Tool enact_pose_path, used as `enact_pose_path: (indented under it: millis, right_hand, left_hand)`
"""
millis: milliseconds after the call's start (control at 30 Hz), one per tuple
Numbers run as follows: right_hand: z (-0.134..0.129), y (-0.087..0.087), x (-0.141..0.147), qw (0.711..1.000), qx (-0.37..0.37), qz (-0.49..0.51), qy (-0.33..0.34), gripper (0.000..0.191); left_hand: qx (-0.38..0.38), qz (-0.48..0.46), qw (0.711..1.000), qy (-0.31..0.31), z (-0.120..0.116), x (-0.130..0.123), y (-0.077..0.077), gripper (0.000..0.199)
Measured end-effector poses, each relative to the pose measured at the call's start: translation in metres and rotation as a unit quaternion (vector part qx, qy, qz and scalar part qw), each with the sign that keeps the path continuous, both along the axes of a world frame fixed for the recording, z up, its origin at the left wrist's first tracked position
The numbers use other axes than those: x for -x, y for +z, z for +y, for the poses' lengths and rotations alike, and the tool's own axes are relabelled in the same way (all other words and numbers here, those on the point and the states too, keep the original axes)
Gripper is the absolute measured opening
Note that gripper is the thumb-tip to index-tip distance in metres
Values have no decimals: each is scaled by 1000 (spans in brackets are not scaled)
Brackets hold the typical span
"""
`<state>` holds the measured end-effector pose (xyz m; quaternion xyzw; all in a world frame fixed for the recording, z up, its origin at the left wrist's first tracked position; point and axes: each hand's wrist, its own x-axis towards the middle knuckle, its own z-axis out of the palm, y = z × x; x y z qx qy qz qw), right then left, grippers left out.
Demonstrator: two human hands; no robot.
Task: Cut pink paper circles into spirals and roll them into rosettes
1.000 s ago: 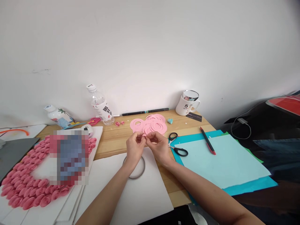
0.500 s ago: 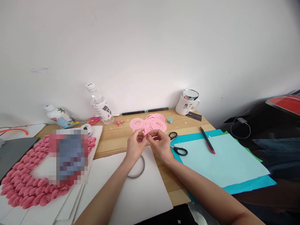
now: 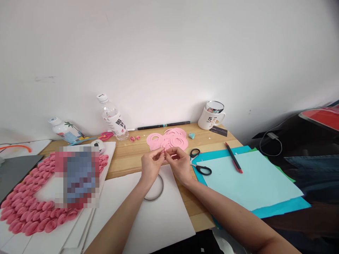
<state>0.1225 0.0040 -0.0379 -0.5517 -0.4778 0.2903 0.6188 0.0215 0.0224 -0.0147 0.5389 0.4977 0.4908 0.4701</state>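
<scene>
My left hand point(image 3: 152, 165) and my right hand point(image 3: 179, 164) meet at the middle of the desk, fingertips pinched together. A small pink paper strip point(image 3: 164, 151) shows between them, mostly hidden by the fingers. Just beyond lies a pile of pink paper spirals point(image 3: 174, 138), cut in rings. Below my left wrist, a grey ring point(image 3: 162, 190) rests on a white sheet point(image 3: 169, 218). Black-handled scissors point(image 3: 203, 170) lie to the right of my right hand.
At left, rolled pink paper flowers point(image 3: 31, 211) form a ring on white board, partly covered by a blurred patch. A water bottle point(image 3: 115, 120), a black pen point(image 3: 164, 125) and a mug point(image 3: 209, 118) stand or lie along the wall. Blue paper point(image 3: 251, 180) bears a marker point(image 3: 234, 158).
Both hands have shifted very slightly left, fingertips still pressed together at the pink paper. The things on the desk are where they were.
</scene>
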Motion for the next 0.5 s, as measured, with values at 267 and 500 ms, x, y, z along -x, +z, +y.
enact_pose_path:
  millis: [267, 500]
  right_hand:
    - [11, -4, -10, 998, 20, 15, 60, 18]
    - [16, 0, -24, 976, 66, -117, 170, 13]
  left_hand:
    - [10, 20, 1000, -1, 10, 13, -1, 24]
    - [-1, 53, 997, 58, 25, 32, 4, 29]
